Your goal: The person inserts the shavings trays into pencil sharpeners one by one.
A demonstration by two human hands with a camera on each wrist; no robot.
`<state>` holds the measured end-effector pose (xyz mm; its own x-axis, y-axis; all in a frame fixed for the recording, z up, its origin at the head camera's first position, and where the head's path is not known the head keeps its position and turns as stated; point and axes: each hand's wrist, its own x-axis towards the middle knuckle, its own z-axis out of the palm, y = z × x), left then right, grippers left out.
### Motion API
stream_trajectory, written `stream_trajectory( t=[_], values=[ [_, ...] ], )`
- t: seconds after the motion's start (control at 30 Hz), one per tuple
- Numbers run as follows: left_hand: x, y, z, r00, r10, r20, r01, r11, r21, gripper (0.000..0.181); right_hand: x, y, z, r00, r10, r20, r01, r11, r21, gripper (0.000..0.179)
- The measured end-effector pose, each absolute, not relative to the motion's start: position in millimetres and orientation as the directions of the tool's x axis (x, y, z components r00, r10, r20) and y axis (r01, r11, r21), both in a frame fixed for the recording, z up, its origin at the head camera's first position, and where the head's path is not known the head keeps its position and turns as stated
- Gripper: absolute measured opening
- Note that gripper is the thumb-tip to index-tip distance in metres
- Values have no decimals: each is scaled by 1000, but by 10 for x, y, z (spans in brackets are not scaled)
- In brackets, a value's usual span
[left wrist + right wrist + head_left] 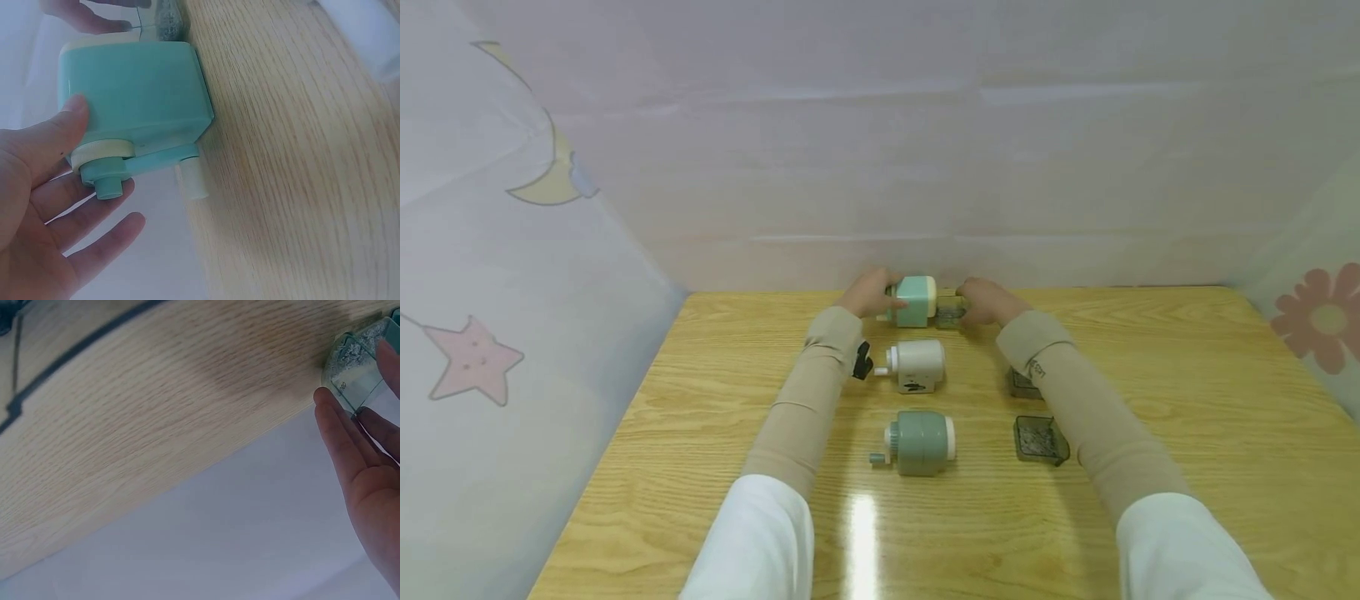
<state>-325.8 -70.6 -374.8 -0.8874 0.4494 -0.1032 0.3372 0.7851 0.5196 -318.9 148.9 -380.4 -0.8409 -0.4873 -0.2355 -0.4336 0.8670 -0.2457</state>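
Note:
A mint-green crank pencil sharpener (913,300) with a cream front lies at the far side of the wooden table. My left hand (868,293) grips its crank end; in the left wrist view the thumb (76,112) presses the mint body, with the other fingers behind the crank. Just right of the sharpener, my right hand (987,302) pinches a clear shavings drawer (950,310) between thumb and fingers. Grey pencil shavings show inside that drawer (359,369) in the right wrist view. It sits close at the sharpener's cream front.
Nearer to me lie a white crank sharpener (920,362) and a darker green one (922,443). Two more shavings drawers are on the right, one dark and see-through (1037,439), the other (1022,383) partly under my right sleeve. A cloth-covered wall (880,192) stands behind the table.

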Motion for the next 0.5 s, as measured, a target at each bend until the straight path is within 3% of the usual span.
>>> stream_trajectory(
  t=[0.5],
  values=[
    [-3237, -689, -3753, -887, 452, -97, 332, 767, 549, 49, -3203, 1424, -3825, -843, -482, -237, -416, 865, -280, 58]
  ],
)
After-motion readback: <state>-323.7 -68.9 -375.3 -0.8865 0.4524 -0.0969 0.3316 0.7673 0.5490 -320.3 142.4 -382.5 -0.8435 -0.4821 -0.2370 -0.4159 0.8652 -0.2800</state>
